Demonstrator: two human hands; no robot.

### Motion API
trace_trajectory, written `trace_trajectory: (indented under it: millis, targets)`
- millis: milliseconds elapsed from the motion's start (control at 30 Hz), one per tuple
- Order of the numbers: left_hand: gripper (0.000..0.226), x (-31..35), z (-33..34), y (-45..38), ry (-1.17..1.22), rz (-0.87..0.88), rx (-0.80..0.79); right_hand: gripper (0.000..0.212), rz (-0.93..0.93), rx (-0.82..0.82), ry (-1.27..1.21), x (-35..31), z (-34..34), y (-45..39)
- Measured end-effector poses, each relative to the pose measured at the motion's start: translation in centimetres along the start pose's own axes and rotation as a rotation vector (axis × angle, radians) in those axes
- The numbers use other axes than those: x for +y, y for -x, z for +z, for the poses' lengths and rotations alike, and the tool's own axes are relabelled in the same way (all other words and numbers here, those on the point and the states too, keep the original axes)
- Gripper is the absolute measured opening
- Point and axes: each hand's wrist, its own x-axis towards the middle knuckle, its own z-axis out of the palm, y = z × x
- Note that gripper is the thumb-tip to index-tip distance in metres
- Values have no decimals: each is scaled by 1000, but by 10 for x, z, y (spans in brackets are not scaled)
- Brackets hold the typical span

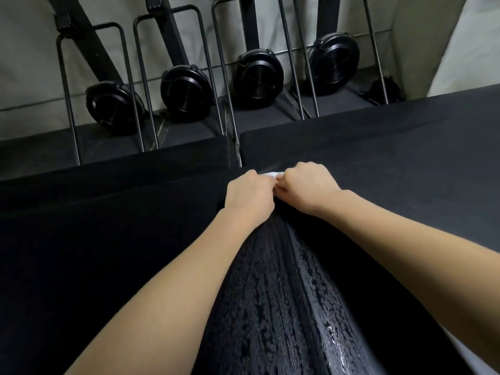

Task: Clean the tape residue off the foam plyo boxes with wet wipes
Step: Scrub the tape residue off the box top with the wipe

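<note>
While both hands, the left hand (pixel 250 196) and the right hand (pixel 307 186), curl together and pinch a white wet wipe (pixel 272 174) at the far end of the seam between two black foam plyo boxes (pixel 378 163), a wet streaked band (pixel 281 293) runs back along the seam toward the person. Bunched this small, the wipe could likely slip from the fingers or drop into the gap. Scrubbing with so little cloth may only smear the residue.

Light: dim, from overhead.
Glare: seen on wet streaks (pixel 319 307).
Focus: sharp centrally.
Distortion: lines are bent at edges.
</note>
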Motion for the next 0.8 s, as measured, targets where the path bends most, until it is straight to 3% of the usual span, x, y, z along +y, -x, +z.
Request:
trace_trajectory:
  millis: [400,600,800]
  targets:
    - [11,6,2,-65,-26,-131,-16,44,53,-33,-65,23,-2,-53]
    - [29,41,1,-36,65,-2,-12,42,25,-46,-3,48,-12,-10]
    - [33,61,-2,37,22,109,4,44,-164,-63,94,59,-12,67]
